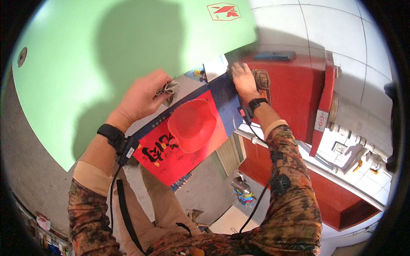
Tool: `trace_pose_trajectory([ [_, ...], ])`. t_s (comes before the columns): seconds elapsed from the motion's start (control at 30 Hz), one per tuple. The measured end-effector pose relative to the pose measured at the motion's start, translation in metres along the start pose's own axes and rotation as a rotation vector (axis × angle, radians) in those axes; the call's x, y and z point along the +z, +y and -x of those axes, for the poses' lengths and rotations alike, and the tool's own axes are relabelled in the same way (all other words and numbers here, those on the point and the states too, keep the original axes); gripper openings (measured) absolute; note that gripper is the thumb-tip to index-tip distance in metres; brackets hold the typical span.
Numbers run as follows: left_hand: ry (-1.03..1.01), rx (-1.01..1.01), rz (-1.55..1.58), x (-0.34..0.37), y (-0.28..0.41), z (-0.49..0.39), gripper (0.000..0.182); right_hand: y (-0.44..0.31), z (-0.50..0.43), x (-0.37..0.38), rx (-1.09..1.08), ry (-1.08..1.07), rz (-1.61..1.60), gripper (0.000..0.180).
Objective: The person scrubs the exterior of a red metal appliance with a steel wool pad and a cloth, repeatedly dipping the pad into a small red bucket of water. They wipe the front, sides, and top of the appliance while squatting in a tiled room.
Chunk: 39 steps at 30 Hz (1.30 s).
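Observation:
A crumpled grey cloth (173, 92) is bunched in the fingers of my left hand (139, 96), above the near edge of a large light green panel (64, 96). My right hand (245, 81) rests at the dark upper corner of a dark blue printed sheet or board (225, 99), beside a red cabinet-like box (294, 86). Its fingertips touch a dark area, and their grip is unclear. Between my arms, a red panel with black brush writing (182, 160) borders the blue part. A smooth red cap-shaped object (193, 124) lies on or over it.
A blue flat object (274, 55) lies on the red box's far side. A metal cylinder (358, 108), pipes and yellow-handled valves (359, 165) are at right, by white tiles. A metal container (241, 185) with colourful items sits below. A cartoon-printed piece (198, 74) borders the green panel.

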<state>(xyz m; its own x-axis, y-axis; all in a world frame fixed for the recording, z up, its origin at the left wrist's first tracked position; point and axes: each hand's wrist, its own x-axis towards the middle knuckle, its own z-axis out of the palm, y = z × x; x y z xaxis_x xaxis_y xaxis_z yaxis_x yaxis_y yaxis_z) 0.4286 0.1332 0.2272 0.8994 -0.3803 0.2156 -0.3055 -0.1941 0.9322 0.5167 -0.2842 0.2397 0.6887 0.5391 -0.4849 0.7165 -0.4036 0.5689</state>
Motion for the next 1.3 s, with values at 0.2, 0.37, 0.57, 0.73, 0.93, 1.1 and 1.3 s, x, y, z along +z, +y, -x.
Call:
trace_pose_trajectory([
  [0.2,0.006,-0.014,0.006,0.0,0.002,0.001,0.026,0.02,0.076,-0.039,-0.125,-0.15,0.037,0.044],
  [0.37,-0.012,-0.057,0.053,0.004,-0.001,0.001,0.026,0.014,0.014,-0.027,0.042,0.148,0.169,0.046],
  [0.57,0.021,0.005,0.025,0.003,-0.004,0.003,0.03,-0.024,0.092,-0.038,-0.169,-0.486,0.066,0.051],
  [0.73,0.018,-0.046,0.061,0.006,-0.003,0.002,0.028,0.003,0.054,-0.047,-0.003,-0.02,0.177,0.047],
  [0.93,0.027,-0.001,0.013,0.005,-0.004,0.002,0.028,-0.018,0.101,-0.04,-0.045,-0.168,0.078,0.047],
  [1.1,0.045,0.001,0.067,0.009,-0.003,0.001,0.029,0.001,0.098,-0.006,0.034,0.053,0.137,0.041],
  [1.3,0.022,-0.001,-0.008,0.005,-0.003,0.001,0.03,-0.009,0.108,-0.038,0.132,-0.094,-0.189,0.038],
])
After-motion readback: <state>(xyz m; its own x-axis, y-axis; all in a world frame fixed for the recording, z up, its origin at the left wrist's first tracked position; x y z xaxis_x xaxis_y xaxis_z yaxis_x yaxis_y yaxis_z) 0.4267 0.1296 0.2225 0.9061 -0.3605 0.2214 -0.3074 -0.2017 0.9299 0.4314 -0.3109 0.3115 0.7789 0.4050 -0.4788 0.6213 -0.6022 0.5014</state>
